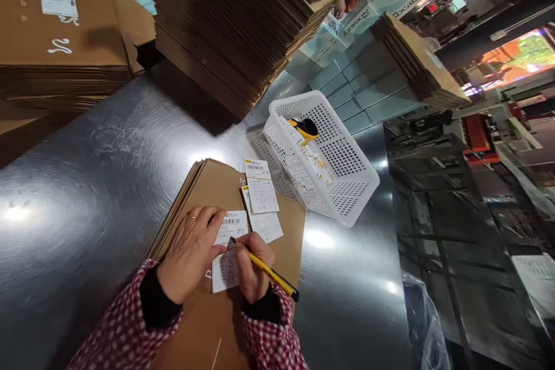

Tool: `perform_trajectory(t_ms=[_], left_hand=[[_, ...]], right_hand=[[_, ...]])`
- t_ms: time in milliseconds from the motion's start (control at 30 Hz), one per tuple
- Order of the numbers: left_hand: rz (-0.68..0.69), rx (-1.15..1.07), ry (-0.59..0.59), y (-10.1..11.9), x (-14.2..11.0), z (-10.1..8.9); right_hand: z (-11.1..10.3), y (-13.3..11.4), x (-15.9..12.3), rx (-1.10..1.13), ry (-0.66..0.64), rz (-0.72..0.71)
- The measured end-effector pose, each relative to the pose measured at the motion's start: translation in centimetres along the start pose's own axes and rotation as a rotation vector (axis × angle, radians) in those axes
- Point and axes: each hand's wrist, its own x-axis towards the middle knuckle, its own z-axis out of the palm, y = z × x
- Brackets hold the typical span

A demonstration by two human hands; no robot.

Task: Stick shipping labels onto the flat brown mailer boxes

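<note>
My left hand lies on a white barcode label, fingers curled down to pin it on a small stack of flat brown cardboard. My right hand grips a yellow pen with its tip on the same label. Two more white labels lie on the cardboard just beyond my hands. Both sleeves are red-and-white check.
A white perforated plastic basket with a yellow-and-black tool stands to the right on the steel table. Tall stacks of flattened cardboard rise behind and at the left. The table edge drops at the right beside dark metal racks.
</note>
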Motion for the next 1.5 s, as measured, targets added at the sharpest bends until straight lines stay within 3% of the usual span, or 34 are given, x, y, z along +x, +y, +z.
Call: perform_trajectory(t_ms=[233,600,833,1033,1500], left_hand=[[0.015,0.02,0.033,-0.22,0.11,0.33],[0.035,0.026,0.046,-0.38,-0.01,0.39],[0.018,0.023,0.038,-0.2,0.0,0.29],[0.0,0.017,0.032,0.03,0.01,0.14],[0.016,0.016,0.045,-0.42,0.05,0.5]], right_hand=[[0.06,0.02,0.16,-0.05,0.095,-0.011],[-0.04,0.1,0.16,-0.04,0.069,-0.057],[0.05,0.57,-0.16,0.011,0.047,0.011],[0.12,0.28,-0.03,-0.003,0.124,0.05],[0.04,0.16,0.14,0.001,0.095,0.025]])
